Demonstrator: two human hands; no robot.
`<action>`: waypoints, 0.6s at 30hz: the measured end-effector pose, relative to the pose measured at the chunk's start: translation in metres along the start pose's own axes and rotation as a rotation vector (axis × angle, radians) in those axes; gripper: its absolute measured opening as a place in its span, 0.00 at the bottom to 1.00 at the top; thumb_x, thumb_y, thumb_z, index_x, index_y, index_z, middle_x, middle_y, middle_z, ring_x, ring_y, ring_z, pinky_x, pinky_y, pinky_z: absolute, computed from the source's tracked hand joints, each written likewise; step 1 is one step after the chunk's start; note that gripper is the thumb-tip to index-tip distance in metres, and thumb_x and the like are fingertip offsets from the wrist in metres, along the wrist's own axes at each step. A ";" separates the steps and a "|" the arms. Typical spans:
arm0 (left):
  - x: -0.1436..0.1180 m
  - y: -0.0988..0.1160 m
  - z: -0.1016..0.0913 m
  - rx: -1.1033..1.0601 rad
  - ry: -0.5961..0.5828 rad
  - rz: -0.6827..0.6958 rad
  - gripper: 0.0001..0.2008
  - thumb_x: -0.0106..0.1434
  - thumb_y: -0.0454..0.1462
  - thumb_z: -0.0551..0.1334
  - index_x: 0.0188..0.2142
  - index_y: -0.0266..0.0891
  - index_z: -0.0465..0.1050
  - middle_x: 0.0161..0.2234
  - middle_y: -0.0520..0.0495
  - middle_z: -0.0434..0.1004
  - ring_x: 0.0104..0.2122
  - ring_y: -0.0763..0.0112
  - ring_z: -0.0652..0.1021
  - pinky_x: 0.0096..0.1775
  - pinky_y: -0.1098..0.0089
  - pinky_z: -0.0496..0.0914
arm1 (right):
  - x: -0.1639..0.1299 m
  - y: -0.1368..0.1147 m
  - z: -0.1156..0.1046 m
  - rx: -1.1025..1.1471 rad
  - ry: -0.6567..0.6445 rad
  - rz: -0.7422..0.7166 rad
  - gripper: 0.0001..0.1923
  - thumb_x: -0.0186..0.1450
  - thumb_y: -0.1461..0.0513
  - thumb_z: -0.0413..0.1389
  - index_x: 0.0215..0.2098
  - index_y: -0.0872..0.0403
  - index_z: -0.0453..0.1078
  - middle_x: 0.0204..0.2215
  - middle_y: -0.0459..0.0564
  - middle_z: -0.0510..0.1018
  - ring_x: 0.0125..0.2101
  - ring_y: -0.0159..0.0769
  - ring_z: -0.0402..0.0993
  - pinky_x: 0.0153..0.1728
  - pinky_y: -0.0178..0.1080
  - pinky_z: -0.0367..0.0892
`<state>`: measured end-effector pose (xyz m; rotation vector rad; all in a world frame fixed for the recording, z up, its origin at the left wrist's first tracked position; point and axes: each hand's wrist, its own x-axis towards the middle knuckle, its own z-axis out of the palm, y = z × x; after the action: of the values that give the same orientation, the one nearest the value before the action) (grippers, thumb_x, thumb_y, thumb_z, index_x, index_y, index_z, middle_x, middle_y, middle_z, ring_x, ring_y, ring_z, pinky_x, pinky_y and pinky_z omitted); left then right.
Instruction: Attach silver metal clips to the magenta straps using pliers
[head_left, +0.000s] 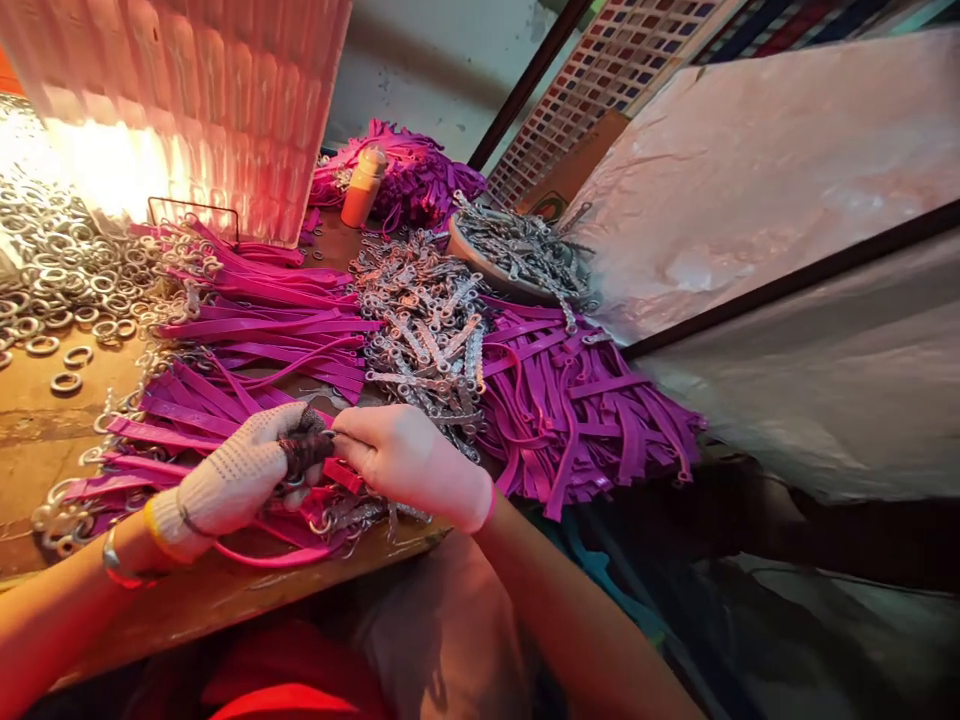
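Both hands are meeting over one strap [341, 474]: gloved left hand [236, 478] pinching it, bare right hand [409, 462] curled alongside. We're guessing it's floppy, slick; best gripped near the end.

Gloved left hand [238, 470] and bare right hand [411, 458] meet fingertip to fingertip over a pink strap [341, 474], seemingly pinching it, metal clips [427, 335] heaped just beyond

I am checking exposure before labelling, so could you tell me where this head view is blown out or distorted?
Head view: glare whites out the plastic sheet and metal rings upper left; lower right sinks into shadow; the edges bow from wide-angle distortion; the hands, gloved left hand and right hand, stay reasonably sharp.
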<state>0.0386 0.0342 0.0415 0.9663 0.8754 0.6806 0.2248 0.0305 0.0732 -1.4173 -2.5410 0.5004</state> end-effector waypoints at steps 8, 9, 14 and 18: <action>0.035 0.010 0.006 -0.234 -0.032 -0.144 0.02 0.58 0.33 0.64 0.31 0.36 0.71 0.20 0.54 0.65 0.15 0.81 0.65 0.16 0.83 0.60 | -0.013 0.007 0.040 0.322 0.293 0.284 0.21 0.75 0.53 0.44 0.38 0.54 0.74 0.29 0.45 0.78 0.30 0.32 0.71 0.32 0.33 0.61; 0.040 0.012 0.005 -0.211 -0.043 -0.176 0.02 0.58 0.33 0.64 0.31 0.35 0.72 0.19 0.54 0.64 0.15 0.81 0.64 0.14 0.83 0.58 | -0.016 0.011 0.041 0.376 0.291 0.321 0.21 0.75 0.53 0.44 0.37 0.53 0.74 0.27 0.43 0.77 0.29 0.31 0.70 0.31 0.33 0.61; 0.072 0.032 -0.008 -0.057 -0.080 -0.192 0.03 0.56 0.32 0.65 0.30 0.32 0.76 0.17 0.50 0.68 0.12 0.82 0.60 0.11 0.82 0.52 | -0.028 0.023 0.042 0.101 0.388 0.353 0.13 0.74 0.56 0.48 0.43 0.52 0.73 0.39 0.50 0.80 0.37 0.36 0.75 0.40 0.36 0.65; 0.105 0.038 -0.013 0.104 -0.086 -0.166 0.09 0.50 0.22 0.63 0.28 0.31 0.80 0.21 0.45 0.77 0.16 0.78 0.70 0.15 0.83 0.61 | -0.030 0.005 0.070 -0.193 0.147 0.151 0.09 0.71 0.60 0.52 0.41 0.55 0.72 0.43 0.58 0.79 0.41 0.46 0.75 0.34 0.41 0.70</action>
<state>0.0743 0.1410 0.0382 0.9961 0.9110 0.4526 0.2218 -0.0061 0.0069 -1.6547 -2.4317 0.1673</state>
